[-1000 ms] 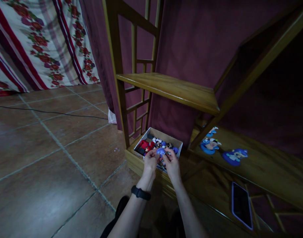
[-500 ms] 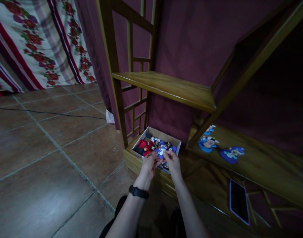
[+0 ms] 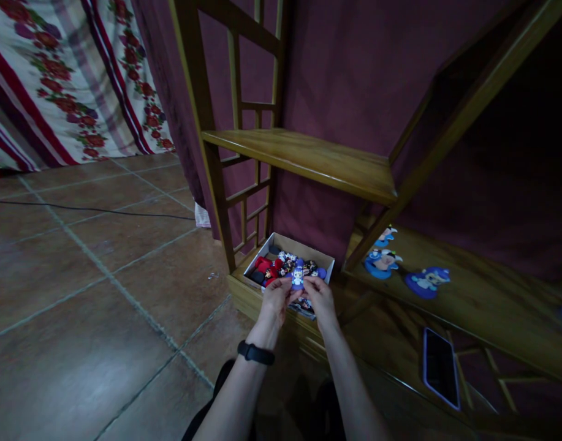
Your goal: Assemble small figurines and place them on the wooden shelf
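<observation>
A small purple-and-white figurine (image 3: pixel 298 278) is held upright between my two hands, over the near side of an open cardboard box (image 3: pixel 325 260). My left hand (image 3: pixel 277 298) pinches its left side, and my right hand (image 3: pixel 318 295) grips its right side. Inside the box lie several more figurines, among them red ones (image 3: pixel 265 266) at the left and black-and-white ones behind. My hands hide part of the box's front. A dark band (image 3: pixel 255 353) circles my left wrist.
The box stands on the low ledge of a wooden shelf unit (image 3: pixel 303 160). To the right, blue figurines (image 3: pixel 382 262) and a purple figurine (image 3: pixel 426 282) stand on a wooden surface. A phone (image 3: pixel 440 367) lies nearer me. A dark cable (image 3: pixel 92 210) crosses the tiled floor.
The figurine has turned from a tilt to more upright between my fingers. My hands stay in nearly the same place, and the camera view has shifted slightly.
</observation>
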Motion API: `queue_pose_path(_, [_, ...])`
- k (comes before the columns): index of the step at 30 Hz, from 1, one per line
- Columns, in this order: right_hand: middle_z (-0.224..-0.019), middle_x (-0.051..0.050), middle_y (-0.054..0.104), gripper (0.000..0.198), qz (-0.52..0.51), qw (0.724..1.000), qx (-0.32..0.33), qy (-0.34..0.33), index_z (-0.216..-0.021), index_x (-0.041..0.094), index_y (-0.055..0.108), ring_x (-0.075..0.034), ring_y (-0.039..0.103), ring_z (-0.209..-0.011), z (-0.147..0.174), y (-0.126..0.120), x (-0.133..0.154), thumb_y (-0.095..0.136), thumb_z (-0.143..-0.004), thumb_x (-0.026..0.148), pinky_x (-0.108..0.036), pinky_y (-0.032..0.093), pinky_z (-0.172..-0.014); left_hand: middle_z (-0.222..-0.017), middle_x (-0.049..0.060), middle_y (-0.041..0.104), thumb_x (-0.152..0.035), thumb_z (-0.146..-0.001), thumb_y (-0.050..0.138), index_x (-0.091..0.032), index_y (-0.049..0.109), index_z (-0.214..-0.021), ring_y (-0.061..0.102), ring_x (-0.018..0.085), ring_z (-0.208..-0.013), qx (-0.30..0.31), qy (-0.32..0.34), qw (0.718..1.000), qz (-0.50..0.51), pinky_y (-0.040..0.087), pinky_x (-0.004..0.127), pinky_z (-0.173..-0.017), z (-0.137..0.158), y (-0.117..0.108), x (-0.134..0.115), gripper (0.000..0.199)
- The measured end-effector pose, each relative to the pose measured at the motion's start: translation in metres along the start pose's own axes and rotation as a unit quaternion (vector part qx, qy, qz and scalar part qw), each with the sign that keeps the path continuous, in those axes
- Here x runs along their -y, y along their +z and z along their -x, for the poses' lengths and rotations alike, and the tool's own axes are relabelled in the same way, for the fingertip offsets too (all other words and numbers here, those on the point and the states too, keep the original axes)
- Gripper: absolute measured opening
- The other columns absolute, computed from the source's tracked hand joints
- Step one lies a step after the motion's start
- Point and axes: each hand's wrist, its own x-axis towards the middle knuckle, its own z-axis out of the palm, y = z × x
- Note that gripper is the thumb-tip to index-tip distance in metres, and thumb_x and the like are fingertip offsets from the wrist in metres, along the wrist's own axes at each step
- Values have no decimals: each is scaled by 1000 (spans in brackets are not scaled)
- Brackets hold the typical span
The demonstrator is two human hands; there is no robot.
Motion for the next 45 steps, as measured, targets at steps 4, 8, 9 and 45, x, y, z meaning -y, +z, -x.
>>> queue_pose_path(4, [-75,0,66,28,-25,999,-2,26,-81,21,63,-17,63,-65,3,-2,5,64,-64,43,-28,51,-58,-65,6,64,-5,-72,61,-9,58,-78,64,13,-57,9,-8,1000,-16,56,24,-57,2,2,-2,8])
queue_pose_path(8, [-72,1,65,27,-22,999,-4,37,-81,20,62,-16,62,-61,4,-4,6,66,-63,39,-27,49,-54,-62,5,62,-3,-69,64,-10,57,-77,62,12,-54,4,-8,999,-39,56,25,-58,4,4,-3,13])
queue_pose_path(9, [-71,1,65,26,-22,999,-5,35,-81,20,62,-16,62,-60,4,-4,6,66,-62,39,-26,49,-53,-62,4,62,-3,-68,65,-10,57,-77,62,12,-54,0,-3,999,-42,56,25,-58,4,4,-4,14])
queue_pose_path(45, [-70,-2,67,28,-75,997,-14,28,-72,18,65,-17,63,-64,0,-2,6,69,-57,41,-29,51,-59,-62,6,64,-5,-70,63,-9,60,-74,63,13,-55,16,-22,999,-31,55,24,-57,-3,0,2,6])
